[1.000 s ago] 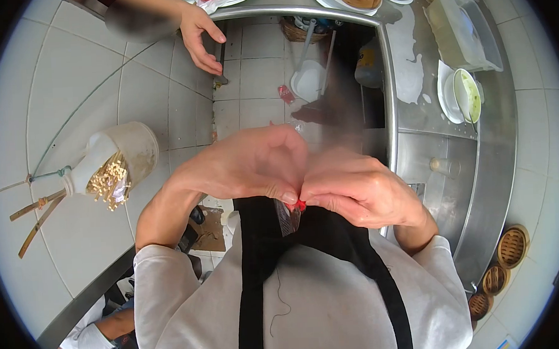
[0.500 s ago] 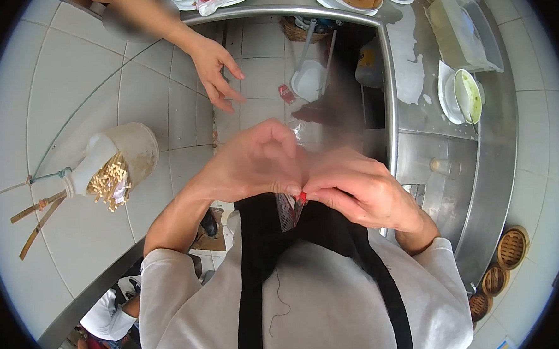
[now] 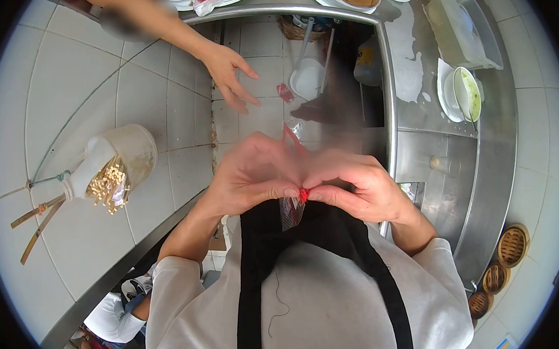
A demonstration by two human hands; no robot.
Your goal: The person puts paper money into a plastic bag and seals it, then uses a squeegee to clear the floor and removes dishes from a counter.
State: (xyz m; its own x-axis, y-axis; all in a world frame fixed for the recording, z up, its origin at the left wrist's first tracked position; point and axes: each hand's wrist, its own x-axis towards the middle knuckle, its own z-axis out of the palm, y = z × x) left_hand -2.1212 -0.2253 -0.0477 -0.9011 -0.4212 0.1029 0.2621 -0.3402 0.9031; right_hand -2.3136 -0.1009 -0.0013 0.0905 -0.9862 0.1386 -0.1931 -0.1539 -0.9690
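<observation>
In front of the black apron (image 3: 252,277), my left hand (image 3: 245,186) and my right hand (image 3: 365,189) meet fingertip to fingertip. Between them is a small bunched red piece (image 3: 304,195), pinched from both sides by thumbs and fingers. A clear plastic packet with fine print and red edging (image 3: 291,215) hangs just below the fingers. Above the knuckles a thin red-edged strip (image 3: 294,137) sticks up. Blur covers part of my fingers, and what lies behind them is hidden.
Another person's hand (image 3: 229,76) reaches in from the upper left, fingers spread. A cut plastic jug (image 3: 140,150) with wooden sticks hangs on the tiled wall at left. On the steel counter (image 3: 409,114) stand a green-filled bowl (image 3: 467,95) and a clear bin (image 3: 465,32). Bamboo steamers (image 3: 513,246) are lower right.
My hands have turned slightly, and my left hand sits a little lower. The red strip now shows above them. The other person's hand has moved right and slightly down.
</observation>
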